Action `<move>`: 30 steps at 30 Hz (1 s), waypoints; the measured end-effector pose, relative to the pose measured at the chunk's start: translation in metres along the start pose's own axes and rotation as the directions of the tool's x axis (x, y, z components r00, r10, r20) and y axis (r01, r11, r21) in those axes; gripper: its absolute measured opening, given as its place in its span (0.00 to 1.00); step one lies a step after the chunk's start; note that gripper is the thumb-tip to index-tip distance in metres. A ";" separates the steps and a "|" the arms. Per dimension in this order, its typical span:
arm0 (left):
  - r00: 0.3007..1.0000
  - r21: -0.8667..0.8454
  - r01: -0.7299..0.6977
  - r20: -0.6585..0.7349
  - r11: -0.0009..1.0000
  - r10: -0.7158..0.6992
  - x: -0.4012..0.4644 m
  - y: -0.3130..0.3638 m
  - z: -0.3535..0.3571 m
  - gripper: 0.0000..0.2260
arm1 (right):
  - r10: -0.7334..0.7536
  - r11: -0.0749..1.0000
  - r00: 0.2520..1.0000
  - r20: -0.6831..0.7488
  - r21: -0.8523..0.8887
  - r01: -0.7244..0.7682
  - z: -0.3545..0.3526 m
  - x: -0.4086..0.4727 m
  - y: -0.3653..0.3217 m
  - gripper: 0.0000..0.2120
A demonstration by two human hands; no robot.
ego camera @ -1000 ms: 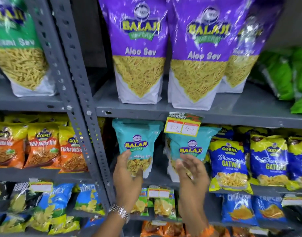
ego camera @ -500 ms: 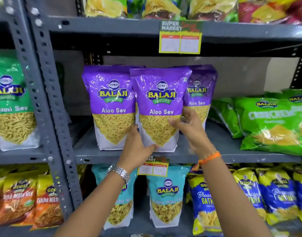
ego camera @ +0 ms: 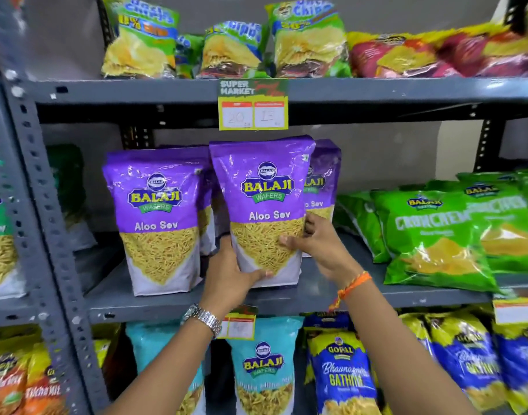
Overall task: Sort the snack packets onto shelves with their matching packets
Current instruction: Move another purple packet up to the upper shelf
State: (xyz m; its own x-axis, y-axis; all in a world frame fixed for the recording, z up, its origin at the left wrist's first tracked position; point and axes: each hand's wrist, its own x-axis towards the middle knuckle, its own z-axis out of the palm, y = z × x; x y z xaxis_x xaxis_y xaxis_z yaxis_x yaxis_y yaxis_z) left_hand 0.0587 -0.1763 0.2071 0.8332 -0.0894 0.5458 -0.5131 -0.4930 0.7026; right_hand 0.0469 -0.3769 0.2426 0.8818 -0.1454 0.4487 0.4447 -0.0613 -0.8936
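The Aloo Sev packet stands upright, long axis vertical, at the front of the grey shelf among matching purple packets. The left hand cups its lower left corner; the right hand presses its right edge. Both grips are closed on it, equally near.

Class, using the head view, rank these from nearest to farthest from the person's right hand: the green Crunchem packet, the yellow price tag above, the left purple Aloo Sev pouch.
From the right hand:
1. Green Crunchem packet, to the right.
2. Left purple Aloo Sev pouch, to the left.
3. Yellow price tag, overhead.

Grey middle shelf, mid-frame: purple packets stand upright centre-left, green packets lean at right.
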 end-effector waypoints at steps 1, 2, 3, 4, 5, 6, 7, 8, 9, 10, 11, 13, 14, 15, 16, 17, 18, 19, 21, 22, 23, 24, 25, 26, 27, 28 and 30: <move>1.000 -0.026 -0.006 0.005 1.000 0.006 0.000 0.006 0.007 0.38 | -0.005 1.000 1.000 -0.006 -0.007 0.005 -0.012 0.001 0.000 0.24; 1.000 -0.051 -0.012 0.011 0.999 0.013 0.000 0.013 0.014 0.38 | -0.009 1.000 1.000 -0.013 -0.013 0.008 -0.023 0.001 -0.001 0.23; 1.000 -0.063 -0.013 0.014 0.998 0.014 0.000 0.019 0.021 0.38 | -0.009 1.000 1.000 -0.021 -0.016 0.009 -0.032 0.001 -0.001 0.23; 1.000 -0.070 -0.013 0.019 0.997 0.014 -0.001 0.025 0.029 0.38 | -0.009 1.000 1.000 -0.028 -0.020 0.009 -0.043 0.001 -0.001 0.22; 1.000 -0.077 -0.010 0.029 0.997 0.012 -0.001 0.031 0.037 0.37 | -0.011 1.000 0.999 -0.032 -0.026 0.010 -0.053 0.000 0.000 0.21; 0.999 -0.085 -0.008 0.042 0.996 0.011 -0.001 0.036 0.045 0.36 | -0.008 1.000 0.999 -0.038 -0.026 0.007 -0.061 -0.001 0.001 0.20; 0.998 -0.092 -0.006 0.057 0.996 0.011 -0.002 0.039 0.052 0.36 | 0.000 1.000 0.999 -0.041 -0.021 -0.001 -0.069 -0.002 0.003 0.20; 0.997 -0.094 -0.004 0.071 0.996 0.011 -0.002 0.040 0.058 0.35 | 0.011 1.000 0.999 -0.048 -0.015 -0.012 -0.075 -0.002 0.005 0.20; 0.997 -0.093 -0.004 0.081 0.996 0.012 -0.003 0.042 0.064 0.35 | 0.021 1.000 0.998 -0.053 -0.016 -0.022 -0.081 -0.002 0.009 0.22; 0.996 -0.092 -0.005 0.091 0.996 0.013 -0.003 0.041 0.068 0.36 | 0.029 0.999 0.998 -0.051 -0.020 -0.030 -0.085 -0.002 0.012 0.23; 0.995 -0.091 -0.004 0.101 0.996 0.013 -0.002 0.040 0.072 0.36 | 0.036 0.999 0.998 -0.047 -0.029 -0.037 -0.088 -0.002 0.014 0.23; 0.992 -0.079 -0.005 0.127 0.997 0.015 0.000 0.039 0.075 0.34 | 0.040 0.998 0.998 -0.037 -0.046 -0.042 -0.093 -0.002 0.016 0.23; 0.990 -0.070 -0.008 0.142 0.998 0.018 0.002 0.038 0.076 0.33 | 0.041 0.998 0.999 -0.033 -0.052 -0.043 -0.095 -0.001 0.016 0.22; 0.988 -0.064 -0.007 0.156 0.998 0.017 0.004 0.037 0.076 0.32 | 0.043 0.998 0.999 -0.029 -0.054 -0.044 -0.096 0.000 0.016 0.22; 0.986 -0.063 -0.003 0.165 0.998 0.013 0.007 0.035 0.076 0.31 | 0.046 0.998 0.999 -0.025 -0.050 -0.047 -0.096 0.001 0.016 0.23; 0.986 -0.060 -0.001 0.169 0.998 0.011 0.008 0.033 0.076 0.31 | 0.047 0.998 0.999 -0.023 -0.045 -0.048 -0.096 0.001 0.016 0.23; 0.985 -0.057 -0.001 0.170 0.998 0.011 0.010 0.031 0.076 0.32 | 0.049 0.998 0.998 -0.026 -0.041 -0.050 -0.095 0.002 0.016 0.23; 0.985 -0.054 -0.003 0.174 0.999 0.013 0.011 0.030 0.076 0.32 | 0.051 0.998 0.998 -0.033 -0.041 -0.053 -0.094 0.001 0.016 0.24; 0.983 -0.065 -0.006 0.182 0.998 0.018 0.012 0.026 0.076 0.33 | 0.057 0.998 0.998 -0.041 -0.039 -0.059 -0.093 0.000 0.017 0.24; 0.983 -0.075 -0.005 0.185 0.997 0.019 0.012 0.024 0.077 0.33 | 0.061 0.997 0.997 -0.044 -0.039 -0.062 -0.093 0.000 0.017 0.24; 0.982 -0.083 -0.001 0.189 0.997 0.017 0.012 0.024 0.076 0.33 | 0.063 0.997 0.997 -0.048 -0.042 -0.065 -0.093 0.000 0.017 0.24; 0.981 -0.095 0.002 0.193 0.996 0.016 0.012 0.022 0.077 0.33 | 0.065 0.997 0.997 -0.048 -0.037 -0.067 -0.093 0.000 0.018 0.23; 0.980 -0.094 0.004 0.197 0.996 0.015 0.012 0.022 0.076 0.33 | 0.067 0.997 0.997 -0.050 -0.034 -0.068 -0.092 0.000 0.018 0.23; 0.980 -0.093 0.002 0.199 0.996 0.017 0.013 0.021 0.076 0.33 | 0.068 0.997 0.996 -0.055 -0.035 -0.070 -0.092 0.000 0.018 0.23; 0.979 -0.088 0.003 0.201 0.996 0.015 0.012 0.021 0.076 0.33 | 0.065 0.997 0.996 -0.058 -0.039 -0.068 -0.092 -0.001 0.018 0.22; 0.979 -0.095 0.001 0.202 0.995 0.018 0.013 0.020 0.076 0.33 | 0.063 0.997 0.996 -0.056 -0.039 -0.066 -0.092 -0.001 0.018 0.22; 0.977 -0.088 0.002 0.213 0.996 0.017 0.015 0.019 0.075 0.33 | 0.060 0.997 0.997 -0.055 -0.037 -0.062 -0.091 -0.003 0.016 0.22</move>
State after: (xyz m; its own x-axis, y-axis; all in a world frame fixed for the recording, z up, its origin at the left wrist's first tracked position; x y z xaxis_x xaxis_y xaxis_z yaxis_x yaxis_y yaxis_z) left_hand 0.0770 -0.2518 0.1945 0.8490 -0.2803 0.4479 -0.5279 -0.4146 0.7412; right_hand 0.0369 -0.4670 0.2262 0.8971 -0.2025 0.3928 0.3826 -0.0888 -0.9196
